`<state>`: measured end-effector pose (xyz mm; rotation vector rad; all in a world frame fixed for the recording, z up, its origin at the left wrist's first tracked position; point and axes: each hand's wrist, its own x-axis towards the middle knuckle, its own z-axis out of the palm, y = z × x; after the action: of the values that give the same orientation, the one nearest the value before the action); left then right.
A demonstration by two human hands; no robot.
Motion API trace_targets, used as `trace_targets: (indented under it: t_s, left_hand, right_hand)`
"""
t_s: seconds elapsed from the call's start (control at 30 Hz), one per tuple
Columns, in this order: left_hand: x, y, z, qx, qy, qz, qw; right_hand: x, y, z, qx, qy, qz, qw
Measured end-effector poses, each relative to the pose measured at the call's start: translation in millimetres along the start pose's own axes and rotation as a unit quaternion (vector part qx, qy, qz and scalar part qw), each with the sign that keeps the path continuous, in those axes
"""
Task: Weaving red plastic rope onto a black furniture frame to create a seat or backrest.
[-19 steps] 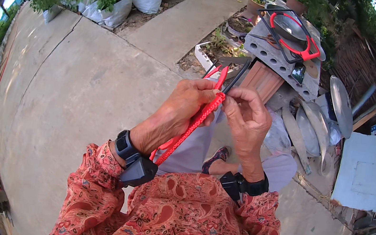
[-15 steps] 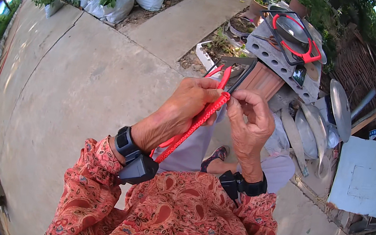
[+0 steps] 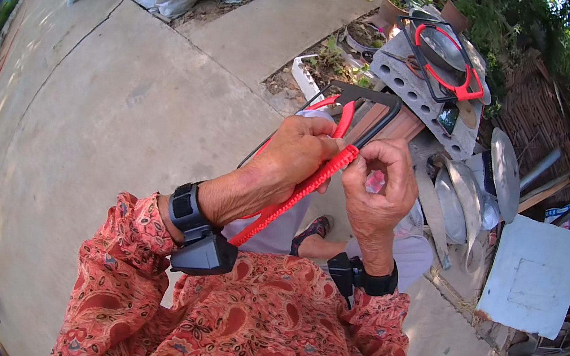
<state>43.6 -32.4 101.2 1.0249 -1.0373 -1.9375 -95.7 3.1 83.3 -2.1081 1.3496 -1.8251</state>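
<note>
Your left hand (image 3: 296, 152) holds the red braided cord (image 3: 300, 196) along the black frame (image 3: 383, 120), while your right hand (image 3: 379, 191) narrowly pinches the cord's upper end.

I have open room left of the left hand (image 3: 296, 149) above the concrete floor (image 3: 125, 119); ahead of the right hand (image 3: 384, 188), the black-and-red frame (image 3: 381, 124) and perforated block (image 3: 420, 95) obstruct me.

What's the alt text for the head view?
A person's left hand grips red braided wrapping on a black frame, right hand at the wrapping's upper end. Beyond, a red-and-black frame lies over a metal bowl on a holed concrete block.
</note>
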Motion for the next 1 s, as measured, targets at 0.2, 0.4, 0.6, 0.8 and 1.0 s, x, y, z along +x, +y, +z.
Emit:
trace_targets:
  t_s: [0.2, 0.4, 0.6, 0.8, 1.0]
  left_hand:
    - [-5, 6, -1, 0.013, 0.001, -0.008, 1.0]
    - [-2, 4, -12, 0.005, -0.014, -0.018, 1.0]
    - [-8, 1, -14, 0.023, -0.011, -0.019, 0.999]
    - [-11, 3, -9, -0.016, 0.009, -0.032, 0.999]
    - [-7, -2, -19, -0.044, -0.025, -0.021, 0.998]
  right_hand:
    - [-1, 0, 4, 0.035, 0.01, 0.003, 0.999]
    - [-1, 2, 5, 0.018, 0.004, -0.031, 0.999]
    - [0, -1, 4, 0.014, -0.016, -0.058, 0.998]
    - [-6, 0, 9, 0.087, 0.007, 0.01, 0.996]
    - [-3, 1, 6, 0.046, -0.007, -0.059, 0.997]
